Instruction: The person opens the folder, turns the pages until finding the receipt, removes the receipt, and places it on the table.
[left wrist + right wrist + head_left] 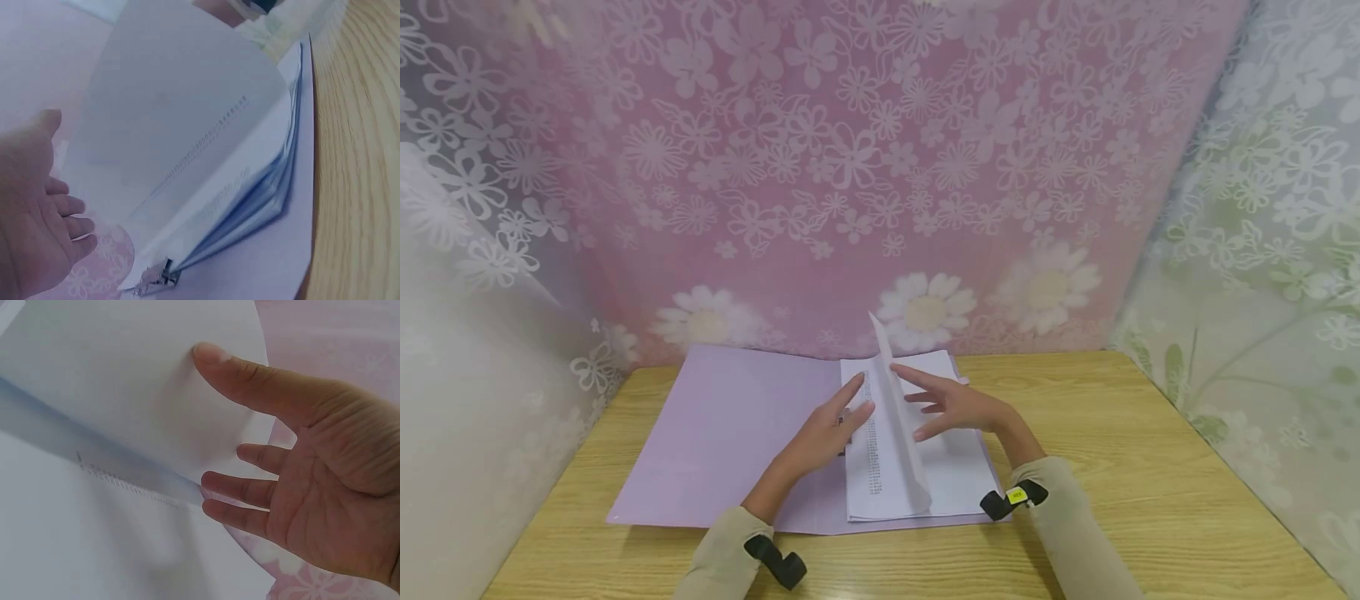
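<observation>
- The folder (730, 433) lies spread flat on the worktop (1165, 475), and serves as landmark here.
- The stack (958, 475) lies on the folder's right half, its long axis running from the folder's near edge to its far edge.
- One sheet (898, 442) stands up from the stack, over the folder's right half, its long axis also running near to far.
- A metal clip (165, 274) sits near the folder's fold, by the stack's left edge.
- The key relation: the sheet is between the two hands, to the right of the left fingers and to the left of the right fingers; the right hand looks nearer.
- The left hand (820, 433) is over the folder's fold, fingers loosely spread, holding nothing; whether the tips touch the stack, I cannot tell.
- The right hand (966, 408) is over the folder's right half, fingers wide apart and at the sheet's right face; no grip on it shows, and one finger is hidden in the right wrist view.
</observation>
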Demonstrator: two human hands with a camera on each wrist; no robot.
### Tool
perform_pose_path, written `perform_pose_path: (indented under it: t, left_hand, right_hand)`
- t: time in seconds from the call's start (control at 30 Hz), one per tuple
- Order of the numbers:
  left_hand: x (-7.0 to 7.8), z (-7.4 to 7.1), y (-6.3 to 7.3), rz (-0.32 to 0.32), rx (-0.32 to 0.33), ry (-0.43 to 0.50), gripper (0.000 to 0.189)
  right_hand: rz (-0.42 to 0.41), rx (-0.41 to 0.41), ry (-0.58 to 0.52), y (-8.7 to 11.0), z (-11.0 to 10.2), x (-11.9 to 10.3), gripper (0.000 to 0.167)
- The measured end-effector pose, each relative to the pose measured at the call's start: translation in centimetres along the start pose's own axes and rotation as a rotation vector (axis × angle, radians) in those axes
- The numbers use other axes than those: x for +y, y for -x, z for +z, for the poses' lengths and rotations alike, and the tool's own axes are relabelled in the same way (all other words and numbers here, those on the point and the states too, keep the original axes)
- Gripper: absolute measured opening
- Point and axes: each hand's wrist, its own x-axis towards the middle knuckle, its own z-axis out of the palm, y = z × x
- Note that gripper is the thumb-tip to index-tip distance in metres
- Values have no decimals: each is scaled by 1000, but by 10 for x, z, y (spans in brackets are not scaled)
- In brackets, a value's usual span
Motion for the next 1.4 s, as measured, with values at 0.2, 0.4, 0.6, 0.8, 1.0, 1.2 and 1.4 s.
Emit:
perform_pose_path:
  t: [0.2, 0.4, 0.6, 0.8, 1.0, 1.2, 1.4]
  left_hand:
    - [12, -1, 3, 28, 32, 109, 73]
    - [17, -2, 5, 40, 36, 129, 74]
    - [18, -6, 6, 24, 68, 70, 78]
    - [17, -15, 6, 35, 88, 84, 77]
    - [16, -24, 4, 74, 73, 96, 73]
    - [13, -30, 5, 65, 81, 47, 78]
    - [6, -28, 8, 36, 58, -20, 81]
  right_hand:
    - [-26, -10, 30, -4, 5, -5, 105]
    - [-30, -23, 55, -7, 12, -14, 104]
    - [-31, -34, 76, -9, 17, -17, 103]
    - [-28, -33, 99, -11, 21, -19, 101]
    - [-21, -32, 77, -11, 21, -22, 99]
    - [-24, -24, 69, -12, 20, -20, 97]
    - [-22, -21, 43, -13, 22, -19, 92]
